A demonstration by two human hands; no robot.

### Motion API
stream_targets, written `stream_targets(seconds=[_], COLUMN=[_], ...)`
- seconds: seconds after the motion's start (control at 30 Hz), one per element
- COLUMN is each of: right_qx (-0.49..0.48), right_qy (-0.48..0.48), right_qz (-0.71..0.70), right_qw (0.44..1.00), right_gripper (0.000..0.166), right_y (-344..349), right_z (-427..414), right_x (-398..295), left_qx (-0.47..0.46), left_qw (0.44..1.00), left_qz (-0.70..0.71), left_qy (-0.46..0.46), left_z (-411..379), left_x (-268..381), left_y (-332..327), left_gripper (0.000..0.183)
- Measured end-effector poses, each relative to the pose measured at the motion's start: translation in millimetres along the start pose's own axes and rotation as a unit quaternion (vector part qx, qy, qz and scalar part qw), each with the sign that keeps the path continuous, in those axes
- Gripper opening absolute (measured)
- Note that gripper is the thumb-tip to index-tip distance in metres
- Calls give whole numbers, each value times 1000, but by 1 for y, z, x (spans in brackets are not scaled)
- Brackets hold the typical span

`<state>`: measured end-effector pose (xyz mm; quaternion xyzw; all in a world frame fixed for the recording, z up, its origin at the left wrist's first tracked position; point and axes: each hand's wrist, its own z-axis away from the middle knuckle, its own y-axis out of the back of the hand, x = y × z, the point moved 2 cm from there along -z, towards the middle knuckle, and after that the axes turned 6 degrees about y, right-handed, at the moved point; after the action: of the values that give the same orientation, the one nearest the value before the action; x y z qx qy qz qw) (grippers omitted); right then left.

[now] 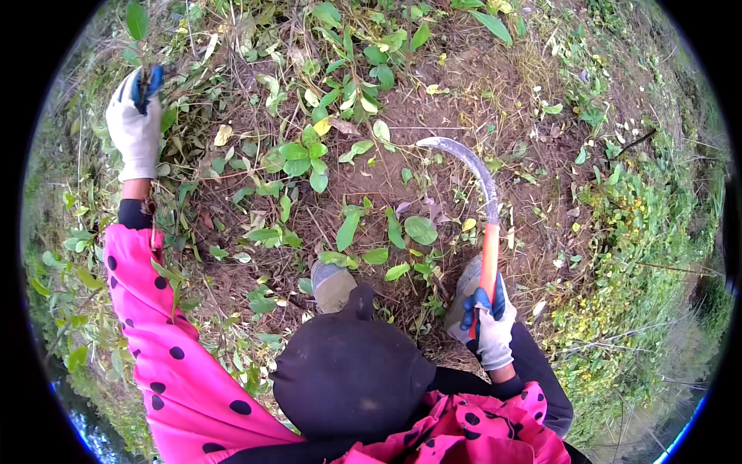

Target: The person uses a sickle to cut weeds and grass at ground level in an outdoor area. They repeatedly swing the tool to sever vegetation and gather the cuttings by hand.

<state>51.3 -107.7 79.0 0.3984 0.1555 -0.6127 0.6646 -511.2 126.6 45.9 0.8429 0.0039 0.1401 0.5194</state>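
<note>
My right hand (493, 330), in a white glove with blue palm, grips the orange handle of a sickle (490, 255). The sickle's curved, worn metal blade (484, 180) points away from me and hooks left over the soil. Far out to the left, my left hand (134, 119), gloved the same way, is closed around a leafy stem (144, 87). Green leaves (137, 22) show just beyond its fingers, and part of the stem lies along my wrist. Small broad-leaved plants (304, 153) grow between the two hands.
My shoes (333, 285) stand on brown soil (400, 180) strewn with dry stalks and cut leaves. A black-clothed knee (353, 371) covers the lower middle. Denser low growth (626, 232) spreads along the right, and a dark twig (635, 143) sticks up there.
</note>
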Motion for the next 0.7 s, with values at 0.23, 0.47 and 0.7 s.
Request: stream_targets(seconds=[0.23,0.47,0.7], right_qx=[-146,-145,-21], right_qy=[-140,46,-98], right_qz=[-49,280,41], right_qw=[978,948,994], right_gripper=[55,51,51], right_y=[-44,-68,6], right_z=[43,45,87], right_x=[0,4,-18], left_qx=[-335,-287,-72], left_qw=[813,802,996], left_qz=[45,192,-53], left_qy=[-474,-488,-23], left_z=[196,196,11], left_x=[211,208,35], left_y=[-88,-81,-22], left_gripper=[40,10,22])
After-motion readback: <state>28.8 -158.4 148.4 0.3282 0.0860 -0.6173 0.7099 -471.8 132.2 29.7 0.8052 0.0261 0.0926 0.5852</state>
